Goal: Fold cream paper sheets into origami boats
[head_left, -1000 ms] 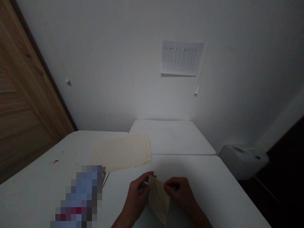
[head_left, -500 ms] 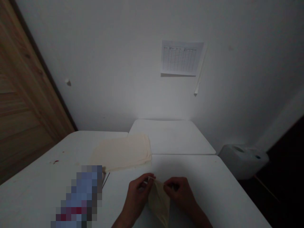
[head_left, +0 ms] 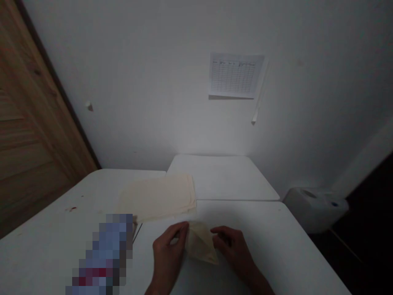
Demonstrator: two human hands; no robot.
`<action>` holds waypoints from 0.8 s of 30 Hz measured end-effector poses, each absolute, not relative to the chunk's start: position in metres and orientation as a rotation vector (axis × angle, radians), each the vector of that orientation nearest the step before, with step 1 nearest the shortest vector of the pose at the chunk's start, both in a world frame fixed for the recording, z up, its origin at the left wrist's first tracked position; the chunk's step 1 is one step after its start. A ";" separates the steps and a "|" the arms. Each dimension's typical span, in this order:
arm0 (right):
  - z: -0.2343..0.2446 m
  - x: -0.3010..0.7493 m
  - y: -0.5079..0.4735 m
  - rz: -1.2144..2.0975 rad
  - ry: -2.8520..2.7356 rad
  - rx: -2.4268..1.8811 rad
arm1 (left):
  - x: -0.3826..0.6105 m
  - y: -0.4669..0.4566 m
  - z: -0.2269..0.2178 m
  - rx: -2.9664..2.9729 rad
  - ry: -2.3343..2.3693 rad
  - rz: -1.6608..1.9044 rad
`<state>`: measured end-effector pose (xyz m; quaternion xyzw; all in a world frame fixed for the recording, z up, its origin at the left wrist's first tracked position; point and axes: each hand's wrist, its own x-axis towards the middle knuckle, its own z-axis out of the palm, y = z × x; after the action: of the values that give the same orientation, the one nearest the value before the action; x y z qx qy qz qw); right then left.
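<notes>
A folded cream cloth (head_left: pixel 200 242) lies on the white table (head_left: pixel 264 229) between my hands, forming a rough triangle. My left hand (head_left: pixel 168 249) grips its left side, with the fingers over the edge. At its right edge, my right hand (head_left: pixel 231 248) has curled fingers, and I cannot tell whether they pinch the cloth. Farther ahead, a neat stack of folded cream cloth (head_left: pixel 156 197) rests on the table, its front corner near a pixelated patch.
That blurred blue and red pixelated patch (head_left: pixel 106 254) covers something at the table's near left. A second white table (head_left: pixel 221 177) stands behind. A white plastic container (head_left: pixel 315 209) sits beyond the right edge. A wooden door (head_left: pixel 37 114) rises at the left, and a printed sheet (head_left: pixel 236 76) hangs on the wall.
The cloth no longer hangs long toward me; it is folded shorter and sits lower on the table. My hands have moved apart, the left one shifting leftward.
</notes>
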<state>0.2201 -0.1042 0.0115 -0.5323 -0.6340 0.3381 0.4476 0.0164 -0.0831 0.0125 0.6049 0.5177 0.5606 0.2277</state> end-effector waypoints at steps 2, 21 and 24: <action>0.010 0.221 -0.106 0.839 -1.582 -1.302 | 0.014 -0.083 0.012 1.648 1.473 1.614; 0.019 0.213 -0.117 0.588 -1.831 -1.504 | 0.013 -0.085 0.015 1.696 1.524 1.748; 0.016 0.215 -0.113 0.515 -1.754 -1.600 | 0.014 -0.084 0.014 1.717 1.524 1.744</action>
<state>0.2146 -0.1133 0.0159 -0.6172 -0.6767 0.1988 0.3486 0.0142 -0.0840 0.0143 0.5907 0.5241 0.5998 0.1291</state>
